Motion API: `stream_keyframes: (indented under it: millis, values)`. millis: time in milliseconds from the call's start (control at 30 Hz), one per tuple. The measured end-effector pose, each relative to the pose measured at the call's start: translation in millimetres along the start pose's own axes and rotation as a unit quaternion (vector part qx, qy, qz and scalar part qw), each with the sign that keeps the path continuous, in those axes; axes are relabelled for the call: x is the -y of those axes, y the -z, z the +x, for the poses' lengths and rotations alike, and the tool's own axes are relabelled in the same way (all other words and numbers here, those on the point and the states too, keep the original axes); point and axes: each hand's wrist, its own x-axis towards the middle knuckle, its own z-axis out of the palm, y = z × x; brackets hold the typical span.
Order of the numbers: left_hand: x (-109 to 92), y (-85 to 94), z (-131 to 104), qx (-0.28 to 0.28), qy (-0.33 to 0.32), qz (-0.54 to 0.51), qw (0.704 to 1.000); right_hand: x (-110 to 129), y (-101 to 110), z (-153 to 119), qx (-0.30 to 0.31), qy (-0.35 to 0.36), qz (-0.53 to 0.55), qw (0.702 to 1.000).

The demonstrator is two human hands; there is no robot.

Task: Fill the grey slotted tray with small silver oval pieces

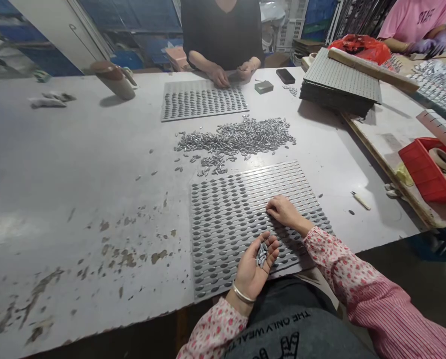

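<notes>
On the desk point(114, 144), a ridged board point(275, 182) lies under both hands. The left hand point(250, 273), palm up with its fingers loosely curled, cradles small grey oval pieces point(261, 255), their long axes mixed. These lie nearer the body and slightly left of the right hand point(285, 212), whose fingers point(273, 205) are bunched narrow at the board; whether they pinch a piece, I cannot tell.
</notes>
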Motion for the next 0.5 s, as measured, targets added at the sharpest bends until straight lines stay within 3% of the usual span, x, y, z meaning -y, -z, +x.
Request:
stream_keyframes:
  millis: [167, 333, 500]
  values:
    - [-2, -0.4, 0, 0.027, -0.011, -0.024, 0.999, 16, 11, -7, -0.040, -0.010, 0.031, 0.999]
    - [-2, 1.7, 10, 0.031, -0.052, -0.029, 0.998, 35, 26, -29, 0.086, 0.132, 0.118, 0.980]
    - [-6, 23.1, 29, -0.002, -0.086, 0.034, 0.996, 45, -2, -37, 0.080, 0.148, 0.082, 0.982]
